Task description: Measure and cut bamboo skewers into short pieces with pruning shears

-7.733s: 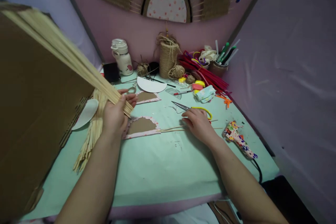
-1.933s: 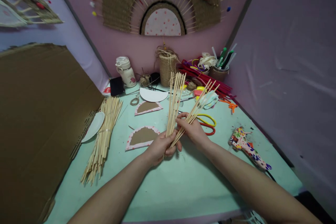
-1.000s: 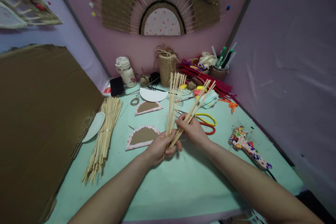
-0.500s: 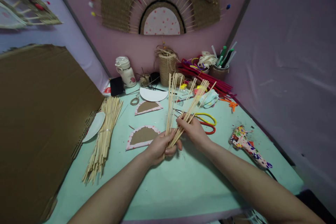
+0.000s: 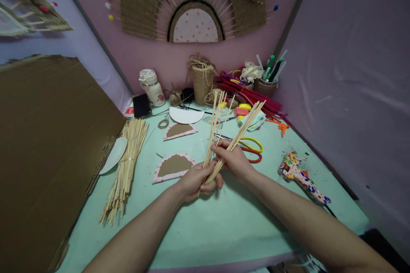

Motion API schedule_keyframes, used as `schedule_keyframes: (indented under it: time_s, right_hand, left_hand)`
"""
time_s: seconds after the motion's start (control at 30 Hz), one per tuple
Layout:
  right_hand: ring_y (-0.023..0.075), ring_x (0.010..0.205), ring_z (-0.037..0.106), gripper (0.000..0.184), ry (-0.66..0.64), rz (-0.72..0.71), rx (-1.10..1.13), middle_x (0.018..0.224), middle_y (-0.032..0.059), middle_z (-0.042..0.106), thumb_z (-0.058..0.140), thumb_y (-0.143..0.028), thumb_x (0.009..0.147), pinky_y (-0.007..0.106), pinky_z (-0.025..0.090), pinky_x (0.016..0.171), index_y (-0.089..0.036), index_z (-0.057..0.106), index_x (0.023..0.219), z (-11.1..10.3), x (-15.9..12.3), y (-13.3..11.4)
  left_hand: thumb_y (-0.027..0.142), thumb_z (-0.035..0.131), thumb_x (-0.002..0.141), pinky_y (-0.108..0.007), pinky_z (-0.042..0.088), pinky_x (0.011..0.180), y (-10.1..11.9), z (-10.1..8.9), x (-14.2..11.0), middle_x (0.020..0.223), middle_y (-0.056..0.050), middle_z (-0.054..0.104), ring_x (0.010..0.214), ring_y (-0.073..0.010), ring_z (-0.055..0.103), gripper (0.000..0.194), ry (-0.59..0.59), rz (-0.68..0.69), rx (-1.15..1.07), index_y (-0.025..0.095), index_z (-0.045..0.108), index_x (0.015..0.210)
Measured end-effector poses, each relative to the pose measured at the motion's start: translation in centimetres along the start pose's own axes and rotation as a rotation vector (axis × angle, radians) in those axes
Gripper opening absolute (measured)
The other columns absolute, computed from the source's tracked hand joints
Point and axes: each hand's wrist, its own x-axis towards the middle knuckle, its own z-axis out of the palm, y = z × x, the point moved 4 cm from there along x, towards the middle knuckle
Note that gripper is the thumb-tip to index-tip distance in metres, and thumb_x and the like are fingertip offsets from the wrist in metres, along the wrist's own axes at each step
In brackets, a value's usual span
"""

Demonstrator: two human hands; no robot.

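Thin wooden sticks [image 5: 244, 127] fan out upward in two groups above the table. My left hand [image 5: 200, 181] is closed round their lower ends. Higher up, my right hand [image 5: 233, 158] pinches the sticks with thumb and fingers; the palm side is hidden. Behind my right hand lie scissors with yellow and red handles [image 5: 254, 149], partly covered by the sticks. Just left of my hands rests a cardboard half-circle with a pink dotted border [image 5: 174, 166], and a similar smaller-looking half-circle [image 5: 181, 131] lies beyond it.
A tied bundle of sticks [image 5: 130, 162] lies at left beside a large cardboard sheet [image 5: 48, 149]. A patterned glue gun [image 5: 304, 179] is at right. Along the back stand a white bottle [image 5: 153, 89], a twine roll [image 5: 203, 83] and a pen cup [image 5: 267, 87].
The sticks in my hands have drawn into two tighter groups, the left one leaning more to the right. My hands stay in nearly the same place.
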Motion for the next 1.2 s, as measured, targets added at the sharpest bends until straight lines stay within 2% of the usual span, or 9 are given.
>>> schedule_keyframes:
  time_s: [0.07, 0.13, 0.23, 0.3, 0.5, 0.63, 0.73, 1.03, 1.2]
  right_hand:
    - [0.0087, 0.047, 0.039, 0.022, 0.016, -0.015, -0.009, 0.053, -0.0071, 0.044, 0.068, -0.036, 0.069, 0.020, 0.029, 0.042, -0.019, 0.055, 0.070, 0.0, -0.1, -0.1]
    - [0.0098, 0.051, 0.042, 0.016, 0.024, -0.045, -0.013, 0.057, -0.0058, 0.046, 0.065, -0.030, 0.069, 0.021, 0.032, 0.044, -0.020, 0.054, 0.069, 0.0, -0.1, -0.3]
    - [0.0103, 0.056, 0.044, 0.014, 0.012, -0.084, 0.020, 0.064, -0.0038, 0.051, 0.065, -0.025, 0.067, 0.021, 0.034, 0.047, -0.020, 0.052, 0.069, 0.0, -0.1, -0.3]
    - [0.0100, 0.055, 0.044, 0.020, -0.011, -0.087, 0.066, 0.063, -0.0039, 0.053, 0.068, -0.025, 0.066, 0.021, 0.034, 0.047, -0.020, 0.049, 0.070, 0.1, -0.1, -0.2]
    - [0.0076, 0.045, 0.036, 0.032, -0.070, -0.047, 0.096, 0.052, -0.0079, 0.045, 0.073, -0.043, 0.071, 0.019, 0.026, 0.041, -0.021, 0.051, 0.076, 0.1, 0.2, 0.5]
    - [0.0068, 0.042, 0.034, 0.035, -0.016, -0.034, 0.097, 0.050, -0.0079, 0.045, 0.075, -0.046, 0.070, 0.019, 0.023, 0.038, -0.020, 0.052, 0.073, 0.0, 0.3, 0.9]
    - [0.0062, 0.041, 0.031, 0.036, 0.028, -0.012, 0.108, 0.051, -0.0090, 0.042, 0.076, -0.047, 0.069, 0.019, 0.021, 0.036, -0.020, 0.051, 0.072, 0.1, 0.4, 1.1]
    - [0.0090, 0.049, 0.040, 0.035, 0.136, -0.071, 0.095, 0.058, -0.0057, 0.049, 0.078, -0.043, 0.065, 0.021, 0.030, 0.042, -0.020, 0.053, 0.072, 0.2, -0.1, 0.8]
    - [0.0093, 0.049, 0.041, 0.036, 0.157, -0.069, 0.105, 0.059, -0.0057, 0.048, 0.078, -0.044, 0.064, 0.021, 0.032, 0.041, -0.020, 0.053, 0.074, 0.1, -0.1, 0.9]
  left_hand:
    - [0.057, 0.049, 0.089, -0.018, 0.015, 0.035, 0.0, -0.1, 0.0, 0.066, -0.002, 0.064, 0.034, -0.0022, 0.022, 0.047, 0.016, 0.004, 0.001, 0.014, 0.056, 0.105]
    - [0.060, 0.047, 0.088, -0.019, 0.015, 0.035, -0.1, -0.3, 0.0, 0.057, 0.000, 0.058, 0.033, -0.0026, 0.020, 0.051, 0.034, -0.005, 0.018, 0.012, 0.059, 0.098]
    - [0.064, 0.039, 0.090, -0.020, 0.014, 0.036, -0.2, -0.5, 0.0, 0.039, 0.007, 0.033, 0.033, -0.0038, 0.015, 0.060, 0.029, -0.031, 0.064, 0.009, 0.062, 0.078]
    - [0.064, 0.038, 0.090, -0.021, 0.013, 0.037, -0.1, -0.5, 0.0, 0.036, 0.009, 0.025, 0.033, -0.0042, 0.014, 0.062, 0.025, -0.037, 0.076, 0.010, 0.061, 0.071]
    - [0.062, 0.039, 0.091, -0.021, 0.013, 0.036, -0.2, -0.2, 0.1, 0.036, 0.009, 0.029, 0.032, -0.0046, 0.015, 0.057, 0.020, -0.010, 0.093, 0.012, 0.058, 0.071]
    - [0.064, 0.044, 0.087, -0.021, 0.014, 0.035, -0.5, -0.1, 0.2, 0.041, 0.007, 0.041, 0.032, -0.0044, 0.018, 0.052, 0.128, 0.018, 0.102, 0.015, 0.053, 0.074]
    - [0.067, 0.045, 0.085, -0.021, 0.015, 0.034, -0.5, 0.3, 0.2, 0.042, 0.007, 0.043, 0.032, -0.0044, 0.019, 0.052, 0.178, 0.016, 0.128, 0.016, 0.050, 0.075]
    - [0.069, 0.045, 0.084, -0.020, 0.017, 0.033, -0.3, 0.7, 0.1, 0.057, 0.003, 0.056, 0.032, -0.0032, 0.026, 0.051, 0.219, 0.079, 0.220, 0.018, 0.046, 0.083]
    - [0.072, 0.047, 0.080, -0.020, 0.015, 0.034, -0.3, 0.7, 0.2, 0.055, 0.004, 0.055, 0.032, -0.0026, 0.024, 0.054, 0.238, 0.065, 0.195, 0.018, 0.045, 0.081]
